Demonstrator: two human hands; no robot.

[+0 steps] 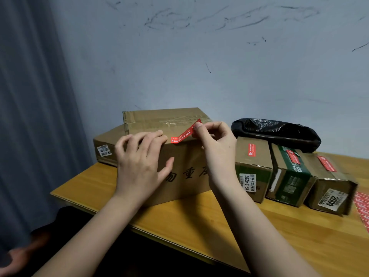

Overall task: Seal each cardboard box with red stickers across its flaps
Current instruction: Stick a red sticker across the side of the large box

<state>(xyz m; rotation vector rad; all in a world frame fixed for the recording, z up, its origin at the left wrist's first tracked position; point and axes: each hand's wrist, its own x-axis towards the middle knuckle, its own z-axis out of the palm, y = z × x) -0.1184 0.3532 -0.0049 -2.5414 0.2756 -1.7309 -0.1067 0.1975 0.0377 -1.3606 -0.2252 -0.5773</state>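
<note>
Five cardboard boxes sit on the tabletop (199, 220): a big box (185, 170) near the front edge, a flat box (107, 145) behind it toward the left corner, and three small boxes (252, 156) in a row to the right, each bearing one red sticker. The right hand (214, 139) pinches a loose red sticker (184, 132) over the big box's top edge, its long axis slanting up to the right. The left hand (139, 156) lies flat, fingers (151, 136) spread, on the box. A black bag (275, 132) lies at the back; a sticker sheet (362, 206) is at the right edge.
</note>
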